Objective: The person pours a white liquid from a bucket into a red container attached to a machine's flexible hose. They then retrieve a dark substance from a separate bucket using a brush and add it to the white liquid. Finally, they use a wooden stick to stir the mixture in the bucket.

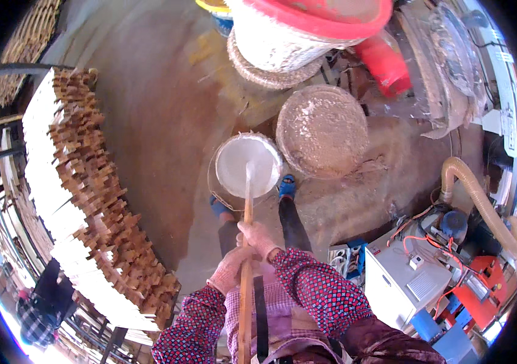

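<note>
A long wooden stick runs up from my body, its far end dipping into a bucket of whitish liquid on the floor. My left hand, in a pale pinkish glove, is wrapped round the stick at about waist height. Just beyond it my right hand, gloved alike, grips the same stick. The bucket stands between and just ahead of my feet in blue sandals, its thin wire handle hanging down on the left side. How deep the stick reaches is hidden by the liquid.
Right of the bucket is a round, crusted brown lid or tub top. A large white tub with a red rim stands behind, near a red container. Stacked wood pieces line the left; a machine with a hose stands right.
</note>
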Action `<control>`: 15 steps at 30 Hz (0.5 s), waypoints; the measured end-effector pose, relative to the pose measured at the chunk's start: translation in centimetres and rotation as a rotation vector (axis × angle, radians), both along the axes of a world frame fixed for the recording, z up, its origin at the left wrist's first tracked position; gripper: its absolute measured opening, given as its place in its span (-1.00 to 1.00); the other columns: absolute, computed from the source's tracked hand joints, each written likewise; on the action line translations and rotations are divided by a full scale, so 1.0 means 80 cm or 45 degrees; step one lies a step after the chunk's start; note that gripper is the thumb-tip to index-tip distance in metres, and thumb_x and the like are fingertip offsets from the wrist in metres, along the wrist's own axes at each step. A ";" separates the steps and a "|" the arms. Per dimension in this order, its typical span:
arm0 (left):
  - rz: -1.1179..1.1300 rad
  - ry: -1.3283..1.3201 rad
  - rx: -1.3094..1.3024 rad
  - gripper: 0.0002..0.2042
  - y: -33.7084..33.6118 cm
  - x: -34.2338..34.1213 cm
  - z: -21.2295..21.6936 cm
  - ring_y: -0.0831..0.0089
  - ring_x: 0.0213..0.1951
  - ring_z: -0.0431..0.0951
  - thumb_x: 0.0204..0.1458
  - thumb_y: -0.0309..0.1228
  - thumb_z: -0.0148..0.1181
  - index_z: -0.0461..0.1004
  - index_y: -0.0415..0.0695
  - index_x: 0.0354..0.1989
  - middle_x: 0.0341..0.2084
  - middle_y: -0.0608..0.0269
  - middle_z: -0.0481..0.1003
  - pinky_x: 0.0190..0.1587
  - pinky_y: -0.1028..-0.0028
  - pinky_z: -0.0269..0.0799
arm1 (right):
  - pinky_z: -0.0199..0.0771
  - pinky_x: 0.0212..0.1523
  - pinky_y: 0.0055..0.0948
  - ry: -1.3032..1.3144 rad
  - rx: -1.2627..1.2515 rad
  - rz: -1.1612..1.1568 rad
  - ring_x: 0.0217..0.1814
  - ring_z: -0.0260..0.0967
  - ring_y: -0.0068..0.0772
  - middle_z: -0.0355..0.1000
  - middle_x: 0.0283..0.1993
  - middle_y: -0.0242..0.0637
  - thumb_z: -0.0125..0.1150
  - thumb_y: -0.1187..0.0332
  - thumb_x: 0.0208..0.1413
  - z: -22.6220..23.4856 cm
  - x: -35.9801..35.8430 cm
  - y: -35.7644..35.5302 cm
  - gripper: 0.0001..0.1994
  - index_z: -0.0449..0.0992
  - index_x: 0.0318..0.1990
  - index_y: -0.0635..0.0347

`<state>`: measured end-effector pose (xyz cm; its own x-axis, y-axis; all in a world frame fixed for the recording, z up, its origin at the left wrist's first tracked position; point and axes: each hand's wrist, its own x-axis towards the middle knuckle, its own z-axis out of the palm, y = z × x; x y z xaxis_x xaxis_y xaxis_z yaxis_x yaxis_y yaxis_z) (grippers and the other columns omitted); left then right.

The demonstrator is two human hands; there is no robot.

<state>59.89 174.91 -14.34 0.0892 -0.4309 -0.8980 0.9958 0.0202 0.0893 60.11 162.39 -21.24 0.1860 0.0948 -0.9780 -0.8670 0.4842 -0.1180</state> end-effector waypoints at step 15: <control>-0.033 0.066 0.022 -0.78 -0.054 0.041 0.069 0.55 -0.62 0.39 0.04 -0.39 0.04 0.30 -0.26 -0.21 -0.53 0.27 0.37 -0.60 0.56 0.39 | 0.43 -0.20 -0.37 -0.969 -1.186 0.956 -0.22 0.41 -0.30 0.44 -0.26 -0.26 0.03 0.28 0.13 0.115 -0.054 -0.287 -0.82 0.46 -0.23 0.16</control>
<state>63.18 170.60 -8.81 0.0315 -0.4167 -0.9085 0.9993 -0.0066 0.0377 55.75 139.46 -12.01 0.8821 -0.2089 -0.4222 -0.4607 -0.5690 -0.6812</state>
